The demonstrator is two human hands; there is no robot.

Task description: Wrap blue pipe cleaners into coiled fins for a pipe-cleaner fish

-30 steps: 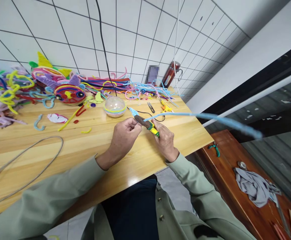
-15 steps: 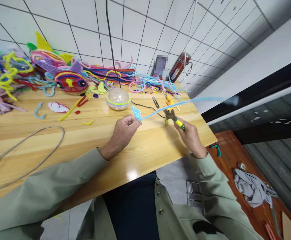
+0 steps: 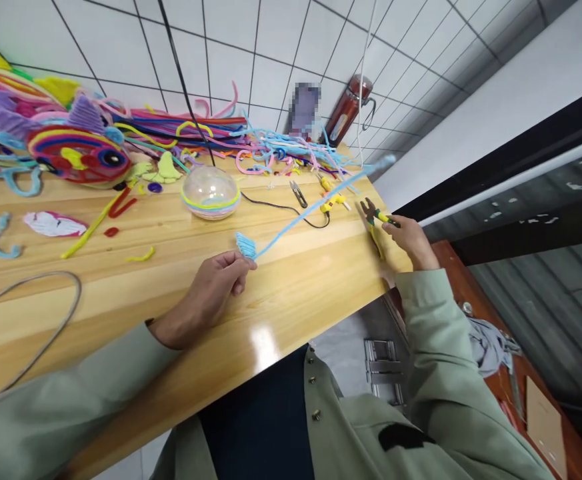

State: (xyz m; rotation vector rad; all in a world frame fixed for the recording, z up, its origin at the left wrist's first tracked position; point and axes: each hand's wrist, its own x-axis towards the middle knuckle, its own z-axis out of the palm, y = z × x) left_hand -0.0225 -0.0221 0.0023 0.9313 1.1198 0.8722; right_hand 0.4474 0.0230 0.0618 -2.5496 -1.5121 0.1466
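Pinched in my left hand [image 3: 221, 280] is a light-blue pipe cleaner piece [image 3: 246, 245], folded into a small ridged patch. From it a long straight tail [image 3: 311, 208] of the same pipe cleaner slants up to the right. My right hand [image 3: 413, 241] is closed on the handle of a pair of pliers [image 3: 377, 217] with yellow and green grips, near the table's right edge. The jaws point left and stand apart from the pipe cleaner. A clear plastic dome [image 3: 211, 193] with yellow, pink and blue bands around it sits beyond my left hand.
A yellow glue gun [image 3: 331, 195] and small thread snips [image 3: 298, 194] lie behind the blue tail. At the back are a red fish-like craft figure [image 3: 78, 160], bundled pipe cleaners [image 3: 185, 133] and a red-brown flask [image 3: 347, 110]. A cable loop [image 3: 65, 323] lies at left.
My right hand has carried the pliers right, away from the blue pipe cleaner, toward the table edge. The view has turned right; my left hand still pinches the blue piece.
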